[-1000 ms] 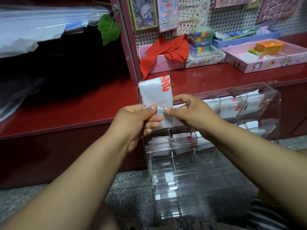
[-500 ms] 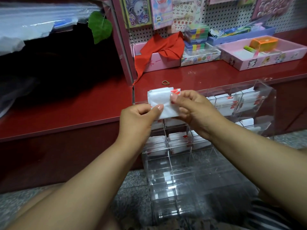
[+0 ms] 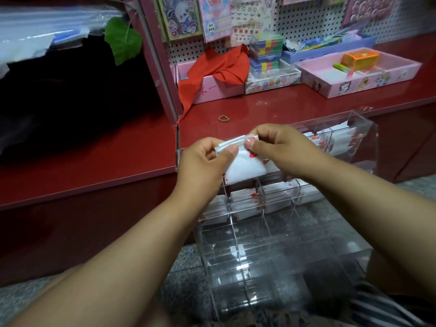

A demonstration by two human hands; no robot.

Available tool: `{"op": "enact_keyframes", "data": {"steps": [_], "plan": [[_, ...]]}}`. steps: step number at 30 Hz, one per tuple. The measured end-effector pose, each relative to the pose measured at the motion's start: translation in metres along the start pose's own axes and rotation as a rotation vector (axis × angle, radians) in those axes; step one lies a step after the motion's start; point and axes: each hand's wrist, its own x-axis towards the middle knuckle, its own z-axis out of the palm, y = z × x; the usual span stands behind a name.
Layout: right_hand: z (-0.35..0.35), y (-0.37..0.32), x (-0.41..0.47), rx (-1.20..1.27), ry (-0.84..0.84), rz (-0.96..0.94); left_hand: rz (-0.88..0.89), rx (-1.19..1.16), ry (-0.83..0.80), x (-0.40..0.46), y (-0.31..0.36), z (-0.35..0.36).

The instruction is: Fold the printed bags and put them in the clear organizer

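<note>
A white bag with red print (image 3: 245, 167), folded small, is held between both hands above the clear organizer (image 3: 271, 251). My left hand (image 3: 203, 168) pinches its left top corner with thumb over the fold. My right hand (image 3: 280, 147) pinches the right top edge, fingers curled over it. The organizer leans against the red counter; its upper compartments hold several folded printed bags (image 3: 335, 143), the lower ones show none.
The red counter (image 3: 259, 112) carries a rubber band (image 3: 224, 118), a pink box with red cloth (image 3: 219, 69), a box of colourful blocks (image 3: 267, 53) and a pink tray (image 3: 358, 72). A pegboard with sticker packs (image 3: 214, 17) stands behind. Stone floor lies below.
The bag stood tall and unfolded a second ago. It has since been folded down into a small packet, and both hands have lowered slightly with it.
</note>
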Motion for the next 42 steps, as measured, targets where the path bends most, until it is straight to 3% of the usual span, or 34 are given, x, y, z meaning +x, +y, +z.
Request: {"op": "enact_keyframes", "data": {"steps": [7, 14, 18, 30, 42], "plan": [[-0.053, 0.004, -0.002, -0.259, 0.019, -0.059, 0.177, 0.26, -0.123, 0.019, 0.006, 0.025], [-0.114, 0.025, -0.01, -0.738, -0.005, -0.074, 0.218, 0.487, -0.273, 0.042, 0.012, 0.088], [-0.144, 0.044, -0.014, -0.891, 0.097, -0.074, 0.226, 0.542, -0.276, 0.05, 0.007, 0.132], [-0.174, 0.116, -0.037, -0.951, 0.282, 0.143, 0.11, 0.582, -0.352, 0.044, -0.032, 0.213], [-0.158, 0.151, -0.034, -1.053, 0.144, 0.373, 0.029, 0.72, -0.481, 0.042, -0.063, 0.229]]}}
